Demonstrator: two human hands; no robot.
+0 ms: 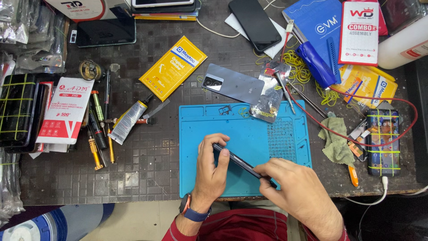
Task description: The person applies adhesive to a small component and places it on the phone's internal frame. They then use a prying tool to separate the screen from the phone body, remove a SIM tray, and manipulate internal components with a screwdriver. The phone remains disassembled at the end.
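phone [243, 163] | dark, slim, seen edge-on | tilted diagonally | held just above blue mat

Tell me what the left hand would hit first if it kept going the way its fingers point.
The left hand points up the blue mat. Likely first in line is the small metal tray near the mat's top edge, then the detached phone back cover; depth is unclear.

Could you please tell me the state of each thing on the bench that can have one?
Phone: held on edge over the blue mat, gripped by left hand and right hand.
Back cover: detached, lying flat beside the mat.
Glue tube: capped, lying on its side.
Black phone: screen dark, lying flat.
Banded phone: screen lit, wrapped in rubber bands.
Green cloth: crumpled.
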